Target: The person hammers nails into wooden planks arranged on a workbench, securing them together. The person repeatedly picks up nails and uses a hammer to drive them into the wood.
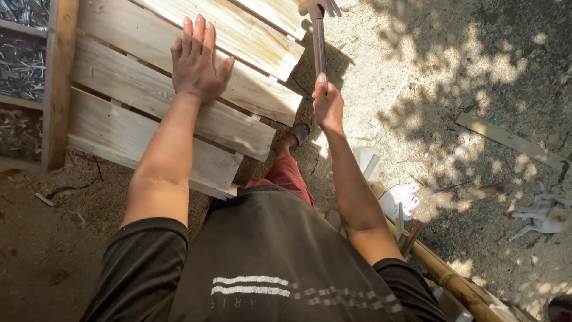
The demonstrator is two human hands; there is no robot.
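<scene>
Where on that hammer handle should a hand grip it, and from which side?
Probably low on the hammer handle, at the bare end nearest the body, coming from below. The head points up and away at the top of the view, and the right hand already wraps that lower end. The left hand lies flat on the wooden slats.

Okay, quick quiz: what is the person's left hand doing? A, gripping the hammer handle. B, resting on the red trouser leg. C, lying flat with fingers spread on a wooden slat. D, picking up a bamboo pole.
C: the left hand lies palm down on a slat of the wooden pallet, while the right hand grips the hammer.
</scene>
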